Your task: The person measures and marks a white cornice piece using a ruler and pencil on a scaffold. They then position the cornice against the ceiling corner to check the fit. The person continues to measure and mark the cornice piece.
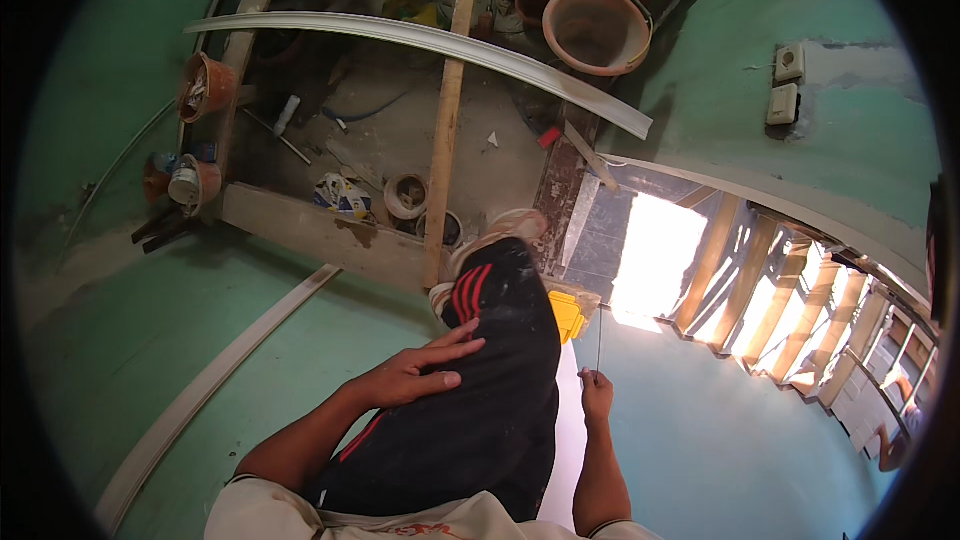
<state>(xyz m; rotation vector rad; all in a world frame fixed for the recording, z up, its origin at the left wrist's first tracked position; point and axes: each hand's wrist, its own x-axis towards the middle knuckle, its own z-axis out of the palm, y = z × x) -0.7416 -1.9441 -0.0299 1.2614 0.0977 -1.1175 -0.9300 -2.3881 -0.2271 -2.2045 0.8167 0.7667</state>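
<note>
My left hand [415, 373] lies on the thigh of my black trousers [500, 340] with red stripes, its fingers spread and nothing in it. My right hand [597, 395] is closed around one end of a thin dark line [600, 342]. That line runs straight from my fingers toward the plank edge; whether it is a cord or a thin rod I cannot tell. Just left of its far end sits a yellow plastic object [566, 316], partly hidden by my leg. My shoe [505, 228] is on the boards ahead of me.
A long white moulding strip [420, 37] lies across a wooden beam [457, 90]. Buckets [598, 28] and an orange pail [206, 86] stand around the boards; debris covers the floor below. Wall sockets [789, 63] are at right. Another person's arm [888, 448] shows at the right edge.
</note>
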